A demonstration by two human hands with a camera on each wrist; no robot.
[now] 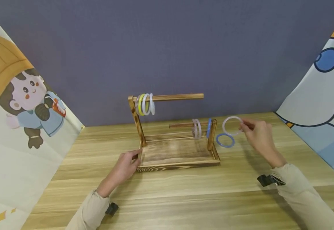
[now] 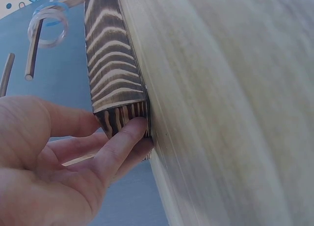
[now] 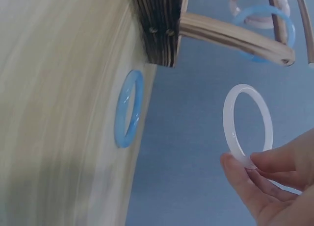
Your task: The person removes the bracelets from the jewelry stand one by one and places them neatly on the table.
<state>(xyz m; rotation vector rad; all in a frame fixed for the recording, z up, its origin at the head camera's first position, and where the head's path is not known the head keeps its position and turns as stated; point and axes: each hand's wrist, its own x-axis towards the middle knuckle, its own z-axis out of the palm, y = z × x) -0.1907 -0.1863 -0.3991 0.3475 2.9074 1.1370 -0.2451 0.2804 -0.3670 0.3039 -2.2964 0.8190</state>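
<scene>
Between thumb and fingertips, my right hand (image 1: 258,136) pinches a pale translucent bangle (image 3: 228,119), held up off the table to the right of the wooden bangle stand (image 1: 174,150). Below it, a blue bangle (image 1: 225,146) lies on the table beside the stand. My left hand (image 1: 125,166) grips the left end of the stand's base, thumb on one side and fingers on the other (image 2: 120,146). Several bangles, one yellow (image 1: 140,105), hang at the left of the upper rod (image 1: 181,96). The lower rod (image 1: 179,125) carries pale pink bangles (image 1: 199,129) and a blue one (image 1: 209,128) near the right post.
A wood-grain table (image 1: 167,198) supports everything. Behind it rises a dark grey-blue panel (image 1: 167,54). Cartoon-printed sheets flank both sides, the left one (image 1: 9,169) and the right one (image 1: 307,99). A black strap (image 1: 270,180) is at the right sleeve.
</scene>
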